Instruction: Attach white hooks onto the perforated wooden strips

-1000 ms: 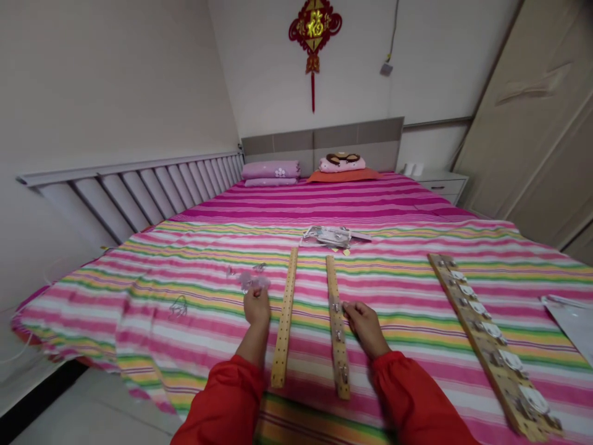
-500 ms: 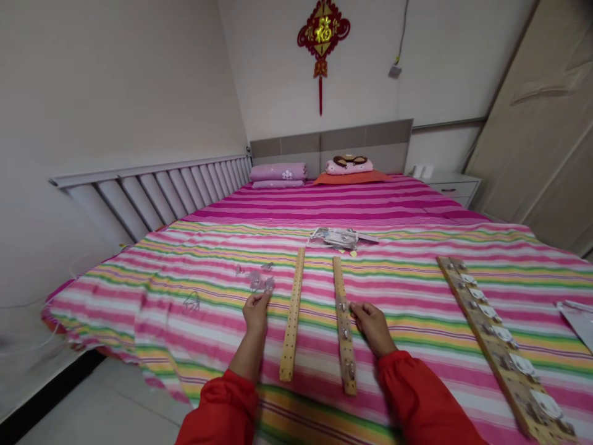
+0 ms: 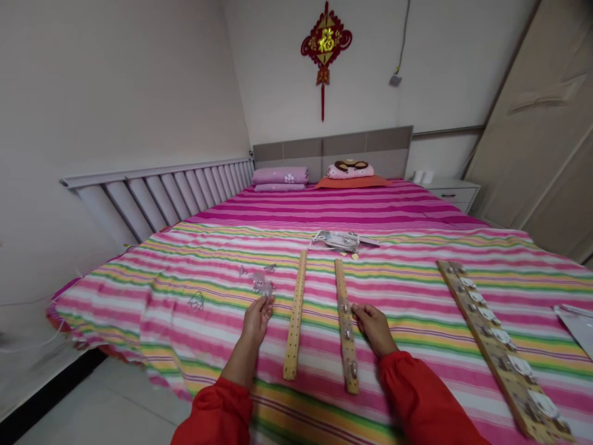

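Note:
My left hand (image 3: 257, 319) is closed, fingertips drawn together at the near edge of a small group of clear plastic pieces (image 3: 260, 284) on the striped sheet; whatever it pinches is too small to make out. A bare wooden strip with rows of holes (image 3: 295, 321) lies just right of it. Farther right is a second holed strip (image 3: 341, 281), bearing several small clear-and-metal fittings (image 3: 347, 334). At this strip's right edge, beside the farthest fitting, my right hand (image 3: 374, 329) is closed with thumb and forefinger together. What sits between those fingers is hidden.
A wider wooden board (image 3: 486, 352) with several round white parts lies on the right. Beyond the strips is a clear plastic packet (image 3: 338, 240). Thin wire pieces (image 3: 196, 301) lie on the left, and a white sheet-like item (image 3: 574, 327) at the far right. The bed edge (image 3: 152, 380) drops to tiles.
My left hand has drawn back slightly toward me from the clear plastic pieces, its fingers more curled. My right hand stays beside the second strip. The view has shifted slightly.

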`<action>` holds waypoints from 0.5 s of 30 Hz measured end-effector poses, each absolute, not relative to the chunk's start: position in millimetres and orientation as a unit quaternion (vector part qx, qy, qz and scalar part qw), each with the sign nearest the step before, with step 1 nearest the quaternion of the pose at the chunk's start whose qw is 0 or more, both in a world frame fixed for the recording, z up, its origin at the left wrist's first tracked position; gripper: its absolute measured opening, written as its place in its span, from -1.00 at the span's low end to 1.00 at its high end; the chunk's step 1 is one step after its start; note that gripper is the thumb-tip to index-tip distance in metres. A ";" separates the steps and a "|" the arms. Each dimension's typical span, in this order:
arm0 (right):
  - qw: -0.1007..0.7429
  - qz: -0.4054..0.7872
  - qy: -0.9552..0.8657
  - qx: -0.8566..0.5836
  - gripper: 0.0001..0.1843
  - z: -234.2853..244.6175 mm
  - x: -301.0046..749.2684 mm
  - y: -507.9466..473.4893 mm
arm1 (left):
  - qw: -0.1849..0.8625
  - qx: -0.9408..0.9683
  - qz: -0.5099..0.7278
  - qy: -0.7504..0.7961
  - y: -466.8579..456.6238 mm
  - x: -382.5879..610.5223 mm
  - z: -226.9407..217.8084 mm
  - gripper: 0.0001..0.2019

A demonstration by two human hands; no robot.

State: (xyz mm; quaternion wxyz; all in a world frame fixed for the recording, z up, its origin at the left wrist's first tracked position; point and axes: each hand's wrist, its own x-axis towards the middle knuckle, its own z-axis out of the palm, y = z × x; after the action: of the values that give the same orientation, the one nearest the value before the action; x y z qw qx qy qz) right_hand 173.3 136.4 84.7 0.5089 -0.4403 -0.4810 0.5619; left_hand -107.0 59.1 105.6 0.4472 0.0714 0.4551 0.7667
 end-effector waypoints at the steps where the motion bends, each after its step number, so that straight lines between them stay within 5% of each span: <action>1: 0.509 0.562 -0.481 -0.440 -0.54 84.4 173.3 136.6 | 0.451 0.072 0.767 0.451 58.5 -107.4 105.3 -0.87; 15: 0.503 0.576 -0.476 -0.434 -0.54 84.9 174.4 135.9 | 0.504 0.108 0.753 0.409 47.9 -108.6 104.4 -0.81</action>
State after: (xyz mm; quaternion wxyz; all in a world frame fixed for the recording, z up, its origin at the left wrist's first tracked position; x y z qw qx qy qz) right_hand 174.4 135.9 84.9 0.5032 -0.4344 -0.4757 0.5760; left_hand -108.6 47.9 104.4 0.5043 0.1077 0.4093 0.7527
